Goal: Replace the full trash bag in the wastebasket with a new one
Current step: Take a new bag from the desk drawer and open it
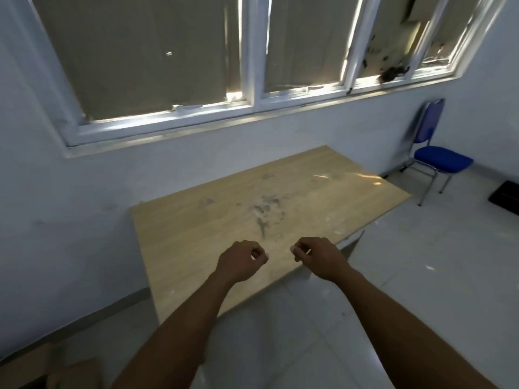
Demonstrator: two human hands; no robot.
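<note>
Left hand [242, 261] and right hand [320, 258] hover above stained table [224, 220] under windows [157, 51].

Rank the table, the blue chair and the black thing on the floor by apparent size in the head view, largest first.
1. Table
2. Blue chair, though it stands farther off
3. Black thing, cut off by the picture's edge, so its full size is unsure

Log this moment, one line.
left hand: curled, empty | right hand: curled, empty | both over table | wastebasket, bag: not in view
</note>
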